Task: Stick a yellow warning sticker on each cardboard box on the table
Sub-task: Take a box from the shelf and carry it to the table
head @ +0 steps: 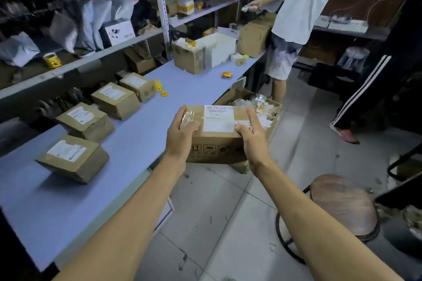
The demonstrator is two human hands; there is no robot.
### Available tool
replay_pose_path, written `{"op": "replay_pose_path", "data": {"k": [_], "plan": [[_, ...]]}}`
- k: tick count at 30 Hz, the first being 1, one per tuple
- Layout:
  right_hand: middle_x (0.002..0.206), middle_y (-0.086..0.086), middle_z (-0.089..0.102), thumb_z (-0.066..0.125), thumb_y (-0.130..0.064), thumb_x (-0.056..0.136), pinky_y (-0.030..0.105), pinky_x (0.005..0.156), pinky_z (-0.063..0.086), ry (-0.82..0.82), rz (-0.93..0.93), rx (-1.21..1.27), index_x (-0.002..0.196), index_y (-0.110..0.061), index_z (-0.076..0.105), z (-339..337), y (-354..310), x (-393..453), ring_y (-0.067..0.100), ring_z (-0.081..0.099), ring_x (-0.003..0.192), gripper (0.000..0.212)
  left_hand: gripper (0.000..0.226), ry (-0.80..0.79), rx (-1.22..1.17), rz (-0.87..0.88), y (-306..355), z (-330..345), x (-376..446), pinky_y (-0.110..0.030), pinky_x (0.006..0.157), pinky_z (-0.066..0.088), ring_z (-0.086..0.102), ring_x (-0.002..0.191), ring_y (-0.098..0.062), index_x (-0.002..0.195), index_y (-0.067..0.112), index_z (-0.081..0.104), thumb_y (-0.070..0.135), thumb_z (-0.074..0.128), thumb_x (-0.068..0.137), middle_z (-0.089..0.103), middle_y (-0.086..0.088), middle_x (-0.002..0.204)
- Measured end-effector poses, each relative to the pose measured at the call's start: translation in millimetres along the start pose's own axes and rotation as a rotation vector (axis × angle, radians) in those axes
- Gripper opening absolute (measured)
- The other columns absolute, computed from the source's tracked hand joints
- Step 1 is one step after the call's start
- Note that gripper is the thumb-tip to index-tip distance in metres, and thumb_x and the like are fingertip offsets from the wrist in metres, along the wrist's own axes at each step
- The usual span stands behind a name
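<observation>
A cardboard box (217,141) with a white label is held in the air beside the table's right edge. My left hand (181,134) grips its left side and my right hand (251,134) grips its right side. Several more labelled cardboard boxes lie in a row on the blue table (146,134): one nearest me (73,158), then one (85,122), one (115,99) and one (138,85). Yellow warning stickers lie loose on the table: a strip (157,85), a single one (164,93) and a pair (226,74).
An open carton of waste paper (260,107) stands on the floor behind the held box. Larger boxes (190,56) crowd the table's far end. Two people stand at the right. A round stool (342,205) is near my right arm. Shelves line the left.
</observation>
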State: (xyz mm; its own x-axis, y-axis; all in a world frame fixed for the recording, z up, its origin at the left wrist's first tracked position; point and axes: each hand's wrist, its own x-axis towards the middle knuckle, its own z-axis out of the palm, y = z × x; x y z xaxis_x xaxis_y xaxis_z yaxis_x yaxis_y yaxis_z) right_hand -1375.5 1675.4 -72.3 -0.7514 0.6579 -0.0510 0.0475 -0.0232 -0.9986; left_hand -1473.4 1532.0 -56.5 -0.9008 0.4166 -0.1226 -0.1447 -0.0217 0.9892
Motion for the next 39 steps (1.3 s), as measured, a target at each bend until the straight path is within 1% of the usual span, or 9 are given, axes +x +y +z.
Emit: {"op": "replay_pose_path", "data": {"k": [4,7,10,13,20,25,30,34,39], "plan": [[0.131,-0.030,0.048,0.056,-0.045,0.083,0.027,0.093,0.046,-0.077,0.003,-0.023,0.142,-0.059,0.033,4.4,-0.3,54.2,0.006,0.048,0.125,0.065,0.070,0.087,-0.056,-0.056,-0.4,8.0,43.4,-0.051,0.100,0.051,0.062,0.118,-0.025,0.140,0.045,0.048,0.033,0.061,0.073,0.061,0.006,0.132],[0.136,-0.026,0.048,0.056,-0.045,0.084,0.031,0.098,0.045,-0.106,0.005,-0.041,0.145,-0.055,0.032,14.0,6.6,95.8,0.006,0.050,0.123,0.066,0.068,0.137,-0.071,-0.063,-3.3,8.8,76.8,-0.047,0.090,0.057,0.066,0.112,-0.027,0.138,0.048,0.049,0.033,0.062,0.073,0.062,0.005,0.129],[0.131,-0.038,0.041,0.055,-0.046,0.084,0.027,0.097,0.041,-0.151,-0.005,-0.064,0.147,-0.052,0.031,25.5,12.5,134.7,0.000,0.045,0.122,0.068,0.065,0.174,-0.102,-0.078,-10.7,7.5,113.3,-0.051,0.092,0.057,0.067,0.110,-0.028,0.136,0.047,0.051,0.031,0.063,0.074,0.062,0.003,0.130],[0.149,-0.025,0.035,0.055,-0.046,0.085,0.033,0.109,0.034,-0.187,-0.019,-0.097,0.149,-0.049,0.030,38.6,18.7,179.4,0.007,0.036,0.136,0.069,0.066,0.206,-0.105,-0.072,-14.3,4.6,154.0,-0.045,0.087,0.059,0.067,0.108,-0.026,0.137,0.047,0.050,0.031,0.061,0.074,0.061,0.006,0.129],[0.144,-0.026,0.032,0.055,-0.046,0.085,0.024,0.104,0.028,-0.210,-0.057,-0.151,0.154,-0.038,0.029,88.3,20.3,282.3,-0.001,0.030,0.133,0.075,0.064,0.206,-0.149,-0.080,-9.3,-15.8,260.2,-0.042,0.082,0.059,0.069,0.106,-0.025,0.140,0.042,0.049,0.024,0.061,0.080,0.064,0.006,0.128],[0.151,-0.024,0.031,0.056,-0.047,0.086,0.025,0.106,0.028,-0.243,-0.031,-0.150,0.154,-0.040,0.028,124.7,23.2,343.4,-0.001,0.028,0.135,0.075,0.061,0.222,-0.112,-0.094,-2.9,-34.8,323.0,-0.041,0.081,0.057,0.067,0.107,-0.025,0.139,0.047,0.048,0.025,0.060,0.082,0.065,0.007,0.126],[0.139,-0.031,0.036,0.057,-0.043,0.086,0.009,0.093,0.030,-0.262,0.005,-0.133,0.154,-0.038,0.030,152.1,30.9,392.6,-0.005,0.034,0.127,0.074,0.057,0.242,-0.089,-0.128,-2.9,-44.6,373.1,-0.030,0.071,0.054,0.066,0.103,-0.019,0.130,0.055,0.052,0.028,0.059,0.080,0.066,0.012,0.120],[0.140,-0.024,0.039,0.057,-0.045,0.083,0.022,0.102,0.035,-0.285,0.059,-0.135,0.152,-0.043,0.031,164.3,41.9,432.0,0.003,0.040,0.130,0.073,0.056,0.268,-0.071,-0.161,-9.6,-46.3,411.0,-0.025,0.062,0.053,0.067,0.100,-0.017,0.129,0.058,0.051,0.029,0.058,0.082,0.064,0.014,0.121],[0.140,-0.019,0.042,0.055,-0.046,0.084,0.027,0.098,0.043,-0.356,0.107,-0.154,0.151,-0.047,0.030,179.5,59.6,489.9,0.010,0.047,0.126,0.071,0.054,0.355,-0.051,-0.187,-24.1,-44.3,463.7,-0.021,0.056,0.052,0.068,0.082,-0.004,0.129,0.056,0.052,0.025,0.057,0.085,0.064,0.024,0.111]]}}
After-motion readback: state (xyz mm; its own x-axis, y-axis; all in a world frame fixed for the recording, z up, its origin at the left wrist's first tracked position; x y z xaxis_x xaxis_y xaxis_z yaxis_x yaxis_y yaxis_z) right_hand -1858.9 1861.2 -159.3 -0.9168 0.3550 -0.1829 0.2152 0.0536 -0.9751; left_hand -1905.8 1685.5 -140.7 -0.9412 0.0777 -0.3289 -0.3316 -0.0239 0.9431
